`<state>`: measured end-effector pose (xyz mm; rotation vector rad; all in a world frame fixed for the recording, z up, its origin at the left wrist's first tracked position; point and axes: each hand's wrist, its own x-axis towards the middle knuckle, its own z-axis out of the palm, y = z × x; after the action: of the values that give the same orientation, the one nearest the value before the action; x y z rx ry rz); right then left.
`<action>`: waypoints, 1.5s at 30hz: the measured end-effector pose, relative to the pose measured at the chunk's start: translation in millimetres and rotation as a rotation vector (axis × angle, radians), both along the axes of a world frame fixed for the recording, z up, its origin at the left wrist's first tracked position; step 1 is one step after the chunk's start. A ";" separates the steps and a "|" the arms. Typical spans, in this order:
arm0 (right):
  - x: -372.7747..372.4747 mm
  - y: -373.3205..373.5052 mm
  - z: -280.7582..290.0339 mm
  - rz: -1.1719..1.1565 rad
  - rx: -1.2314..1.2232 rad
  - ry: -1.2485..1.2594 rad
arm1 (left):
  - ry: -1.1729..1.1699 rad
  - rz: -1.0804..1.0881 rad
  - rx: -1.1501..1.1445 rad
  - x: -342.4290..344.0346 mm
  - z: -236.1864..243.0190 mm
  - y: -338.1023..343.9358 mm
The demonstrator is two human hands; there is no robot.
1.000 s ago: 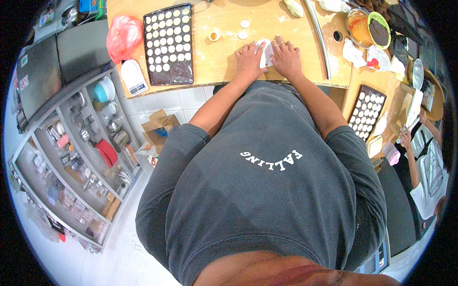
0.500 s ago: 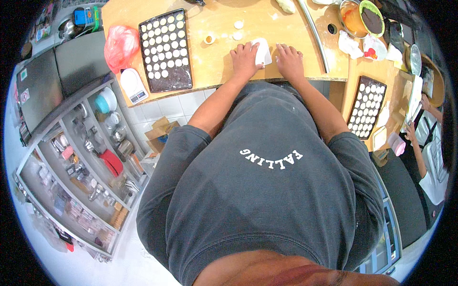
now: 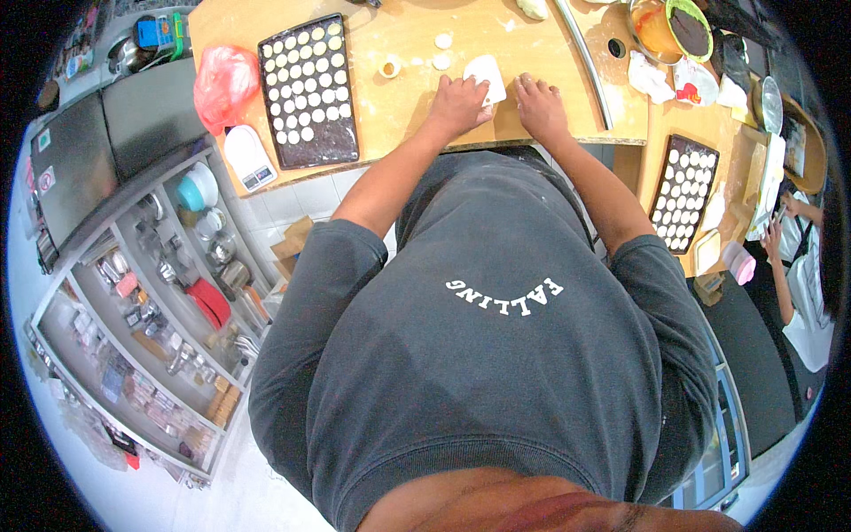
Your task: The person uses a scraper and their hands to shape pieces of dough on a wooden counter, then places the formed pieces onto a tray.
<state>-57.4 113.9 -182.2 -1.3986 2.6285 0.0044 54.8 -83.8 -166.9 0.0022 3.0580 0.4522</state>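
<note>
My left hand [image 3: 456, 106] holds a flat white piece [image 3: 490, 75], perhaps a scraper, on the wooden table [image 3: 403, 124], its fingers curled over the piece's left side. To the right of that piece, my right hand [image 3: 541, 106] rests on the table with fingers apart and nothing visible in them. Just beyond lie two pale dough rounds [image 3: 441, 62] and a small cup [image 3: 388, 69] with amber contents. A dark tray [image 3: 319, 146] bearing rows of dough rounds stands left of my hands.
A pink plastic bag [image 3: 222, 84], white scale [image 3: 248, 155] and shelving [image 3: 160, 293] are on the left. Rightward lie a metal bar [image 3: 585, 62], bowls [image 3: 687, 27] and another filled tray [image 3: 683, 186]. A co-worker [image 3: 793, 284] is at the far right.
My right hand has come away from the white piece toward the right, while my left stays on it. The view has shifted slightly, and the co-worker's hands have moved.
</note>
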 end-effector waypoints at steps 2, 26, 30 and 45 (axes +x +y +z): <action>-3.2 0.9 0.4 0.008 0.044 -0.009 | 0.106 0.068 0.067 2.5 -3.8 -0.1; 6.2 -8.2 -1.0 0.017 0.171 0.054 | 0.244 0.755 0.608 58.1 48.2 -35.5; 13.5 -11.6 -1.9 -0.035 0.209 0.103 | 0.239 0.696 0.605 66.8 48.5 -39.9; 16.3 -75.6 -4.7 -0.649 -0.177 -0.171 | 0.268 0.567 0.567 106.8 75.4 -92.0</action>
<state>-41.1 38.3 -186.9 -0.4931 2.8478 -0.4118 161.6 -175.8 -91.6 -0.8529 3.0036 1.4316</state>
